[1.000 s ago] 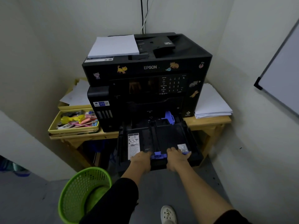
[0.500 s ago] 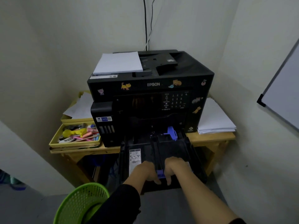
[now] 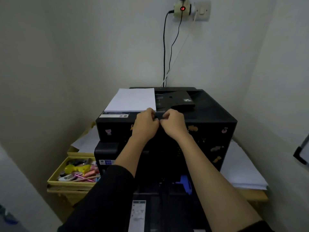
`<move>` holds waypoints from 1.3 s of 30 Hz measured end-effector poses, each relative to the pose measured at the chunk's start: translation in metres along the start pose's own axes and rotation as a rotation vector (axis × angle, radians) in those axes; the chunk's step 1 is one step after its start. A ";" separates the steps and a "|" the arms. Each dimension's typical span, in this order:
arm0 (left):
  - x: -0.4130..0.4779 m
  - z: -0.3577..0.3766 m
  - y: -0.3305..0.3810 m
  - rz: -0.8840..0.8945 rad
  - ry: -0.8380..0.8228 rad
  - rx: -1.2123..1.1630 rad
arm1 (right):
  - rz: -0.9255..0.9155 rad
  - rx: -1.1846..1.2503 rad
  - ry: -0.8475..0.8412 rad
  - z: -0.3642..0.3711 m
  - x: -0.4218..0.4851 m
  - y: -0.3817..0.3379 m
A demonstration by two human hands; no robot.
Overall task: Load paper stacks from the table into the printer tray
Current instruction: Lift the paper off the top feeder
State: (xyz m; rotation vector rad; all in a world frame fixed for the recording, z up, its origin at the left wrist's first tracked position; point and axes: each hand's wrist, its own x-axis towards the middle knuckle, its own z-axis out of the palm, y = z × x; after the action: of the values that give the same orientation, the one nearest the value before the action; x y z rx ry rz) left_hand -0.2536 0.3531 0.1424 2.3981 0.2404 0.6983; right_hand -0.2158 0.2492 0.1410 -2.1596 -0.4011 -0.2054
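Observation:
A black printer [image 3: 209, 124] stands on a wooden table [image 3: 254, 195]. Its paper tray [image 3: 167, 206] is pulled out below, with a blue guide [image 3: 185, 183] inside. A white paper stack [image 3: 132, 99] lies on the printer's top left. Another paper stack [image 3: 240, 169] lies on the table to the right. My left hand [image 3: 145, 124] and my right hand [image 3: 173, 124] meet at the top front edge of the printer, beside the near right corner of the upper stack. Both have curled fingers pinching a small black bar [image 3: 159, 115] between them.
A yellow tray of pens and stationery [image 3: 73, 181] sits left of the printer, with loose sheets [image 3: 88, 139] behind it. Cables [image 3: 164, 47] run up the back wall to a socket [image 3: 182, 9]. A whiteboard edge [image 3: 302, 153] is on the right wall. Walls close in on both sides.
Both hands left the front of the pulled-out tray and rose to the printer's top front edge. The view has tilted up and moved closer.

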 end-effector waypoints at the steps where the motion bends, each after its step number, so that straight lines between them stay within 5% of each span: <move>1: 0.011 -0.003 -0.001 -0.001 0.034 -0.007 | -0.011 0.071 0.024 0.001 0.010 -0.005; 16: 0.124 -0.025 -0.077 -0.091 -0.165 0.446 | 0.472 0.327 0.099 0.064 0.148 -0.019; 20: 0.141 -0.027 -0.082 -0.134 -0.271 0.445 | 0.572 0.397 -0.073 0.070 0.173 -0.024; 27: 0.158 -0.028 -0.095 -0.177 -0.363 0.362 | 0.589 0.123 -0.358 0.071 0.199 -0.037; 35: 0.177 -0.030 -0.101 -0.269 -0.449 0.149 | 0.379 0.034 -0.093 0.072 0.203 -0.047; 39: 0.186 -0.040 -0.100 -0.362 -0.264 0.125 | 0.401 0.200 -0.007 0.063 0.204 -0.049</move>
State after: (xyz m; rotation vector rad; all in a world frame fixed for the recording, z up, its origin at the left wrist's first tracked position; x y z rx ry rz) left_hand -0.1183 0.5143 0.1870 2.4392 0.6019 0.2037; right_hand -0.0436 0.3697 0.2013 -1.9944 0.0139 0.0658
